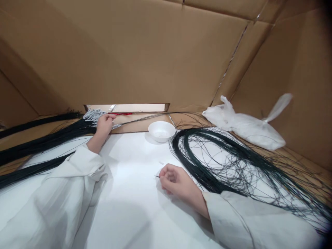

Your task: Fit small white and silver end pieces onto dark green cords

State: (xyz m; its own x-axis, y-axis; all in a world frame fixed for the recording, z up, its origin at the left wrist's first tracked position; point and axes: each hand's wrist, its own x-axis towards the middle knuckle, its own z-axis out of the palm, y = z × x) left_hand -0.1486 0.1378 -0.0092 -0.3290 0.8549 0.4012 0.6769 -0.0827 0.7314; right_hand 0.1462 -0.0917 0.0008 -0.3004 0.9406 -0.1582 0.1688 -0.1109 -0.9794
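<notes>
My right hand [175, 181] is over the white surface, thumb and forefinger pinched on a thin dark piece [157, 176] that sticks out to the left. At the far left, my left hand [104, 125] has its fingers pressed together beside a cluster of grey-white beaded or twisted strands [92, 116]; what it grips, if anything, is too small to tell. Dark green wires [52, 136] run leftward from that cluster. Just beyond the left fingertips lies a red strip [120, 113]. A white bowl [162, 131] stands between the hands, farther back.
A looped bundle of dark wires [207, 180] spreads over the right side, with loose strands sticking out. Behind it lie white plastic bags [249, 128]. Cardboard walls [145, 55] enclose the back and sides, with a narrow slot low in the back wall.
</notes>
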